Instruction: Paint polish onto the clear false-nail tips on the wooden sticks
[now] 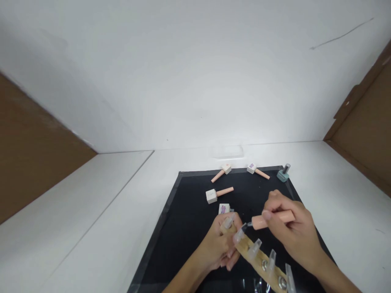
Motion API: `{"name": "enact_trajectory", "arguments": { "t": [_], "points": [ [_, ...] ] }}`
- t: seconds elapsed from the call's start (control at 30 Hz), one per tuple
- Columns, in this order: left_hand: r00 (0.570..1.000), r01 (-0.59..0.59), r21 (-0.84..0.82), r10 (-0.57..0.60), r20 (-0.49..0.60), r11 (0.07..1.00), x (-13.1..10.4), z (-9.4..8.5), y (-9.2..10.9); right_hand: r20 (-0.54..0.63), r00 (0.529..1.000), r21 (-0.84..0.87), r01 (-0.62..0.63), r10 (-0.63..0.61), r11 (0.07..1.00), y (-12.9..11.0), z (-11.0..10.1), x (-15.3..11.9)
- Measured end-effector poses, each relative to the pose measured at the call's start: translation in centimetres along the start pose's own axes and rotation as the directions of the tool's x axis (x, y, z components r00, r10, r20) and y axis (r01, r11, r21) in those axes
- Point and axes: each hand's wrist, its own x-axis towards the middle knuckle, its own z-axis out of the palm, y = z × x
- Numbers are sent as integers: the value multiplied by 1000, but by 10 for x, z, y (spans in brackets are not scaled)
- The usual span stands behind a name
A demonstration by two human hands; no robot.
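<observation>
My left hand is closed around the upper end of a tan nail practice strip. Several clear nail tips stick up from it, with round metal fittings between some of them. In my right hand is a nail polish brush, pinched by its peach handle. The bristles meet a nail tip beside my left fingers, and that tip looks dark near its end. Just beyond my left knuckles stands a white polish bottle with a purple mark, partly hidden.
A black mat lies on the white table. On it rest white bottles with peach caps: one nearest, two farther back. A teal bottle stands at the far right corner. Brown panels flank the white back wall.
</observation>
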Motion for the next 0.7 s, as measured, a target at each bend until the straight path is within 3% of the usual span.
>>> {"name": "enact_trajectory", "arguments": {
  "t": [0.07,0.2,0.4,0.57,0.7],
  "points": [
    [1000,8,-3,-8,-10,1000,0,0,0,-14,1000,40,1,-1,999,0,0,0],
    [998,31,17,-30,-51,999,1,1,1,103,994,81,24,-32,996,-1,0,2],
    [999,18,7,-18,-33,1000,2,2,2,-21,999,-5,34,-34,999,-1,-1,2],
    [998,38,14,-38,-42,999,2,2,2,101,992,75,75,-82,994,-1,-1,2],
    [999,30,4,-30,-42,1000,2,1,2,40,996,-24,84,-83,996,0,-1,3]
  ]
}}
